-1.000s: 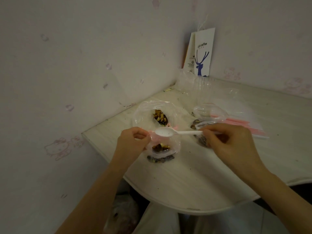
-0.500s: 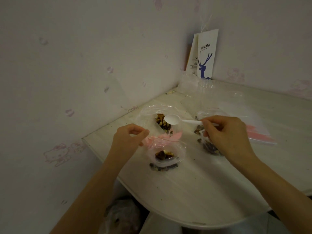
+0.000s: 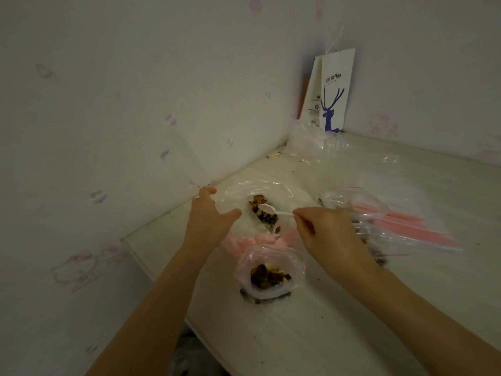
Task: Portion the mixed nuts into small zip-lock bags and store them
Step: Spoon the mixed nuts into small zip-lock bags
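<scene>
A small clear zip-lock bag point(image 3: 269, 276) with a pink strip stands open on the white table point(image 3: 311, 335), holding a little heap of mixed nuts. Behind it lies a larger clear bag point(image 3: 260, 202) with more mixed nuts point(image 3: 264, 214) inside. My right hand point(image 3: 329, 234) pinches the handle of a white plastic spoon point(image 3: 272, 210), whose empty bowl hovers over the larger bag's nuts. My left hand point(image 3: 210, 221) reaches, fingers spread, to the left edge of the larger bag and holds nothing.
A stack of flat zip-lock bags with pink strips point(image 3: 401, 226) lies to the right, with another nut-filled bag partly hidden behind my right hand. Crumpled clear plastic point(image 3: 317, 142) and a white coffee paper bag point(image 3: 332, 93) sit in the wall corner. The table's curved edge is close to me.
My left hand let go of the small bag's pink rim and moved back toward the larger bag, opening its fingers. The spoon moved from over the small bag to over the larger bag's nuts.
</scene>
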